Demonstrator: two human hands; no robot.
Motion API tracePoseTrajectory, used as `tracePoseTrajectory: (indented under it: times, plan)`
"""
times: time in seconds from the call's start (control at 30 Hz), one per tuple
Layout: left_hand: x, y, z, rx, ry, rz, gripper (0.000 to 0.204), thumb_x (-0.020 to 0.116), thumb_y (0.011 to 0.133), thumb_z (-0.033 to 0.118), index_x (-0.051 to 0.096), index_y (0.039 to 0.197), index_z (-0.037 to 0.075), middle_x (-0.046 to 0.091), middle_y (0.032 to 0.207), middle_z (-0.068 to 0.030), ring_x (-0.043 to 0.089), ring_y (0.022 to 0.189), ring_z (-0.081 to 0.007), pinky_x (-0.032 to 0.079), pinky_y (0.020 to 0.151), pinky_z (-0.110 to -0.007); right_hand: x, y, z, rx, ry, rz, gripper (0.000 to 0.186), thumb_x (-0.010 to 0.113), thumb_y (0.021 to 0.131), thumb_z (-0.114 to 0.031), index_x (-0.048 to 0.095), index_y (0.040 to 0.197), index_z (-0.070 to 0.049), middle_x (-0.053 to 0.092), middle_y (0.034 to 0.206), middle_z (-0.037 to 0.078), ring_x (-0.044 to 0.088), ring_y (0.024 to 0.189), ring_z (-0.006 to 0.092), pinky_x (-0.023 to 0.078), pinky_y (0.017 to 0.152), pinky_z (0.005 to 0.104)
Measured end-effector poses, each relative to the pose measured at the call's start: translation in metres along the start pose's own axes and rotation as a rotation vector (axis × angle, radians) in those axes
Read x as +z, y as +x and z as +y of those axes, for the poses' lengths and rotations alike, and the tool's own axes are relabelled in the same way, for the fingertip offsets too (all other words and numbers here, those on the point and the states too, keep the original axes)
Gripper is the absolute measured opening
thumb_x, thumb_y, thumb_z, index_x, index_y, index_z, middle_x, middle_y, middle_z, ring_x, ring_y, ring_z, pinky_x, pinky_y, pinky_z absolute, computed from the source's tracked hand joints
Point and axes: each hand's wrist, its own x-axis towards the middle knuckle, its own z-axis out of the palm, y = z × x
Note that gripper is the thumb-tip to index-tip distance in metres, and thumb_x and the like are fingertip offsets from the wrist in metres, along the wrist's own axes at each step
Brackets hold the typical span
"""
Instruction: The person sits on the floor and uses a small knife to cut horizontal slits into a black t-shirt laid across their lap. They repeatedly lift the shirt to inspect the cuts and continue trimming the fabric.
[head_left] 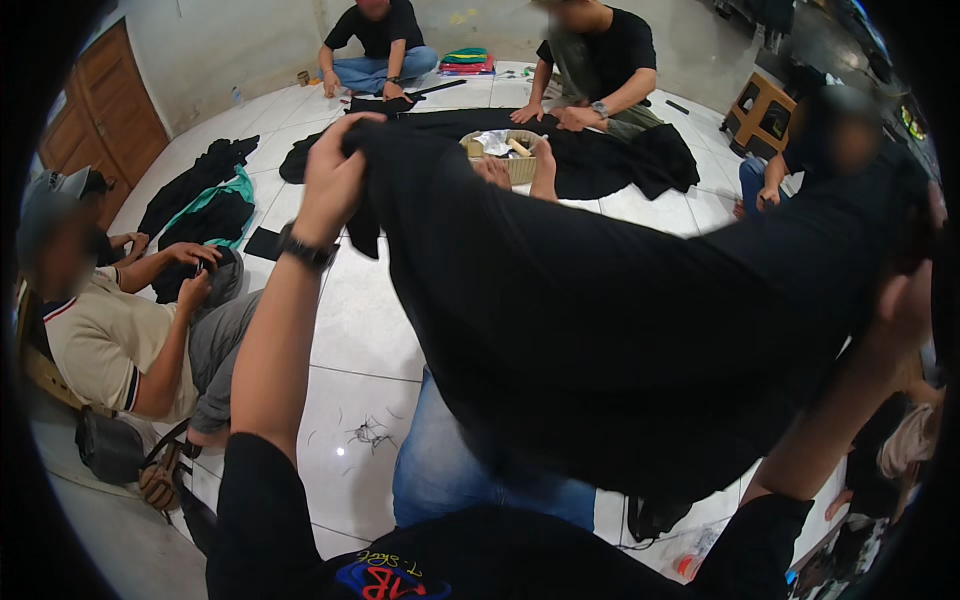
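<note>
A large piece of black cloth (610, 310) is stretched in the air between my two raised hands, sagging over my lap. My left hand (335, 180), with a dark watch at its wrist, is closed on the cloth's upper left corner. At the far right, my right hand (908, 295) grips the other end; it is smeared by motion and partly lost near the dark rim. Beyond the cloth stands a basket-like container (515, 168) with a pale roll and crumpled wrapping inside. Someone's bare feet show beside it, partly covered by the cloth.
Several people sit on the white tiled floor (365, 320), two of them at the far side over black cloth (630, 165). Black and teal fabric (205, 205) lies at left, near a person in a cream shirt (125, 345). A brown plastic stool (762, 112) stands far right. Thread scraps (371, 433) lie by my knee.
</note>
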Motion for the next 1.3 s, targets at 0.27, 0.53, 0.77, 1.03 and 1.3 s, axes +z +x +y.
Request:
tracePoseTrajectory:
  times: [0.27, 0.53, 0.77, 1.03, 1.3]
  plan:
    - [0.090, -0.039, -0.107, 0.130, 0.794, 0.065, 0.072, 0.065, 0.077, 0.012, 0.042, 0.144, 0.000, 0.038, 0.147, -0.0258, 0.033, 0.139, -0.0432, 0.031, 0.113, -0.054, 0.058, -0.094, 0.170, 0.246, -0.037, 0.189, 0.023, 0.068, 0.093, -0.002, 0.051, 0.079, -0.008, 0.051, 0.078, -0.001, 0.061, 0.075, 0.0101, 0.065, 0.071, 0.0337]
    - [0.164, -0.258, -0.028, -0.184, 0.825, -0.786, 0.065, 0.078, 0.078, 0.031, 0.057, 0.134, 0.005, 0.051, 0.141, -0.0174, 0.043, 0.137, -0.0338, 0.030, 0.115, -0.052, -0.029, -0.207, 0.332, 0.818, -0.303, 0.436, 0.032, 0.064, 0.093, 0.001, 0.039, 0.076, -0.011, 0.045, 0.082, 0.000, 0.053, 0.071, 0.0115, 0.064, 0.060, 0.0330]
    - [0.092, -0.192, -0.039, -0.474, 0.162, -0.763, 0.036, 0.071, 0.086, 0.011, 0.068, 0.119, -0.001, 0.069, 0.116, -0.0163, 0.066, 0.107, -0.0281, 0.049, 0.098, -0.039, -0.110, -0.194, 0.352, 0.875, -0.562, 0.598, 0.031, 0.069, 0.091, -0.006, 0.042, 0.076, -0.014, 0.050, 0.079, 0.001, 0.053, 0.068, 0.0131, 0.049, 0.050, 0.0279]
    - [0.004, 0.007, -0.080, -0.397, 0.615, -0.246, 0.033, 0.057, 0.100, 0.021, 0.066, 0.119, -0.004, 0.069, 0.107, -0.0049, 0.061, 0.103, -0.0147, 0.046, 0.094, -0.031, -0.099, -0.096, 0.364, 0.849, -0.532, 0.482, 0.015, 0.070, 0.085, -0.003, 0.056, 0.083, -0.007, 0.056, 0.076, 0.004, 0.053, 0.057, 0.0137, 0.046, 0.047, 0.0278]
    - [0.014, 0.129, -0.010, 0.162, -0.180, 0.391, 0.032, 0.046, 0.105, 0.011, 0.061, 0.128, -0.006, 0.066, 0.128, -0.0130, 0.066, 0.112, -0.0206, 0.049, 0.100, -0.030, -0.013, 0.001, 0.313, 0.247, -0.626, 0.169, 0.029, 0.081, 0.087, -0.021, 0.056, 0.089, -0.007, 0.059, 0.076, 0.001, 0.063, 0.066, 0.0153, 0.045, 0.059, 0.0198]
